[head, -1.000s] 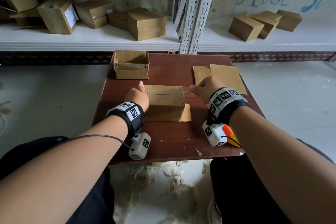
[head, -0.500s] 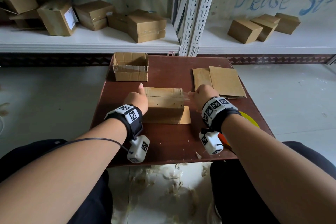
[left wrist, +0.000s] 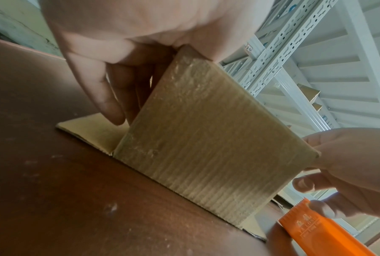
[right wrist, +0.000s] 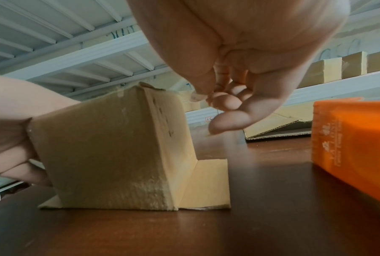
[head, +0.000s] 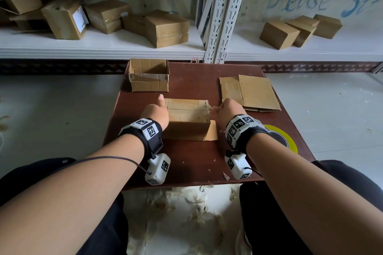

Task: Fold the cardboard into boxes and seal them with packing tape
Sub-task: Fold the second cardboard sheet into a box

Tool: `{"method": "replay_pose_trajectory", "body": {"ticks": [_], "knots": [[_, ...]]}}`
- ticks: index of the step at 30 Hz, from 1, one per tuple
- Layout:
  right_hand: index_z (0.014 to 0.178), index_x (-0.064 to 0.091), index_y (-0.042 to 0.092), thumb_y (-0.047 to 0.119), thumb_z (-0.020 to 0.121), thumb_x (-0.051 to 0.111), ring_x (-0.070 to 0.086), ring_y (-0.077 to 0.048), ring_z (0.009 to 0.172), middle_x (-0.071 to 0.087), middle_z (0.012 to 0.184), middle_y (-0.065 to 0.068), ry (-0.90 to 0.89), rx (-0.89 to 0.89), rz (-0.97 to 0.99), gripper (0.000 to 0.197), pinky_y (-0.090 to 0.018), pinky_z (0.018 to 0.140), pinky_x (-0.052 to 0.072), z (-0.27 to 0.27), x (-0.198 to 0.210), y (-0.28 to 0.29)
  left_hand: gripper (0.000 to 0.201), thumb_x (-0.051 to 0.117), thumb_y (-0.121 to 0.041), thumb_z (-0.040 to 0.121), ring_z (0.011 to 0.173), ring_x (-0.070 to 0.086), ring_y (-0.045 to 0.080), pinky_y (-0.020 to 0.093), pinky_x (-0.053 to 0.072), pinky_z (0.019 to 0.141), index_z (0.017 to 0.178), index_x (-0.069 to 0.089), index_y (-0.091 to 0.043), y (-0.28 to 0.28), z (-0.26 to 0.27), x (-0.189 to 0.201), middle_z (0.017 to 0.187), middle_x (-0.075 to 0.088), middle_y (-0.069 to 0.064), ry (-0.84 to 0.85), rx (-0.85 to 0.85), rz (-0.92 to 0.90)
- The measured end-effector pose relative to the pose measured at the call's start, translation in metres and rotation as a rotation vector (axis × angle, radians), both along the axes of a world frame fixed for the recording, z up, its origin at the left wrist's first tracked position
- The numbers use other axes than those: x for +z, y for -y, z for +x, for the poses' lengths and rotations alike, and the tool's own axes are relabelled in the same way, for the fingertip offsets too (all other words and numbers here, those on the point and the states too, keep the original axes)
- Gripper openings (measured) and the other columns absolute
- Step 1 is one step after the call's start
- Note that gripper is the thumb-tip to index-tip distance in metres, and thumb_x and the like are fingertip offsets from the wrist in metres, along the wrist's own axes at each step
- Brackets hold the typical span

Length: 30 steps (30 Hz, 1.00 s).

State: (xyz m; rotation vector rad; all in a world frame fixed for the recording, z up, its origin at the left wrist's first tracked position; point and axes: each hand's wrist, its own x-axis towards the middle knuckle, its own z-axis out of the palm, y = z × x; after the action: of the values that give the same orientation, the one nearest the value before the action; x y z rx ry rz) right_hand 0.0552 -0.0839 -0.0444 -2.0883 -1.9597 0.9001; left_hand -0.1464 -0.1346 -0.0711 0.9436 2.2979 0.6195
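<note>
A small cardboard box (head: 187, 119) stands in the middle of the brown table (head: 192, 163), one bottom flap (head: 211, 133) lying flat at its right. My left hand (head: 156, 109) grips the box's left end, thumb along the top edge and fingers (left wrist: 110, 97) curled against the side. At the box's top right corner my right hand (head: 217, 108) pinches a thin clear strip of tape (right wrist: 195, 97) between thumb and fingers. The orange tape dispenser (right wrist: 355, 138) with its yellow roll (head: 290, 136) lies on the table behind my right wrist.
An open box (head: 148, 77) sits at the table's far left, and flat cardboard sheets (head: 248, 92) lie at the far right. White shelves (head: 99, 47) behind hold several finished boxes. Tape scraps litter the floor (head: 186, 203) below the near edge.
My right hand has drawn in leftward to the box's top right corner, still pinching the tape. My left hand stays on the box's left end.
</note>
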Motion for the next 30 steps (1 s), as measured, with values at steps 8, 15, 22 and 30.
{"method": "replay_pose_trajectory", "body": {"ticks": [8, 15, 22, 30], "knots": [[0.079, 0.051, 0.016, 0.017, 0.1, 0.068, 0.059, -0.012, 0.068, 0.061, 0.079, 0.002, 0.006, -0.02, -0.044, 0.027, -0.029, 0.065, 0.055, -0.002, -0.001, -0.002, 0.081, 0.015, -0.061, 0.107, 0.115, 0.063, 0.038, 0.041, 0.046, 0.091, 0.125, 0.061, 0.003, 0.0, 0.0, 0.001, 0.128, 0.065, 0.023, 0.008, 0.003, 0.007], [0.08, 0.048, 0.014, 0.022, 0.104, 0.061, 0.054, -0.013, 0.063, 0.061, 0.082, -0.003, 0.043, 0.002, 0.03, 0.029, -0.027, 0.055, 0.04, -0.008, -0.003, 0.005, 0.081, 0.015, -0.062, 0.106, 0.116, 0.063, 0.039, 0.042, 0.047, 0.094, 0.125, 0.061, 0.003, 0.0, 0.0, 0.0, 0.128, 0.065, 0.023, 0.014, 0.003, 0.009], [0.125, 0.054, 0.006, 0.028, 0.106, 0.057, 0.056, -0.023, 0.078, 0.062, 0.099, -0.009, 0.03, -0.01, 0.054, 0.029, -0.032, 0.072, 0.042, -0.011, -0.001, 0.013, 0.081, 0.015, -0.061, 0.107, 0.117, 0.062, 0.039, 0.041, 0.044, 0.091, 0.126, 0.061, 0.003, 0.001, 0.001, 0.001, 0.13, 0.064, 0.023, 0.018, 0.003, 0.01], [0.123, 0.052, 0.007, 0.024, 0.106, 0.057, 0.063, -0.03, 0.091, 0.065, 0.107, -0.012, 0.056, 0.0, 0.057, 0.025, -0.042, 0.08, 0.056, -0.015, -0.005, 0.012, 0.082, 0.015, -0.062, 0.106, 0.116, 0.062, 0.039, 0.04, 0.043, 0.087, 0.126, 0.061, 0.003, 0.0, 0.0, 0.0, 0.128, 0.065, 0.023, 0.026, 0.001, 0.005]]}}
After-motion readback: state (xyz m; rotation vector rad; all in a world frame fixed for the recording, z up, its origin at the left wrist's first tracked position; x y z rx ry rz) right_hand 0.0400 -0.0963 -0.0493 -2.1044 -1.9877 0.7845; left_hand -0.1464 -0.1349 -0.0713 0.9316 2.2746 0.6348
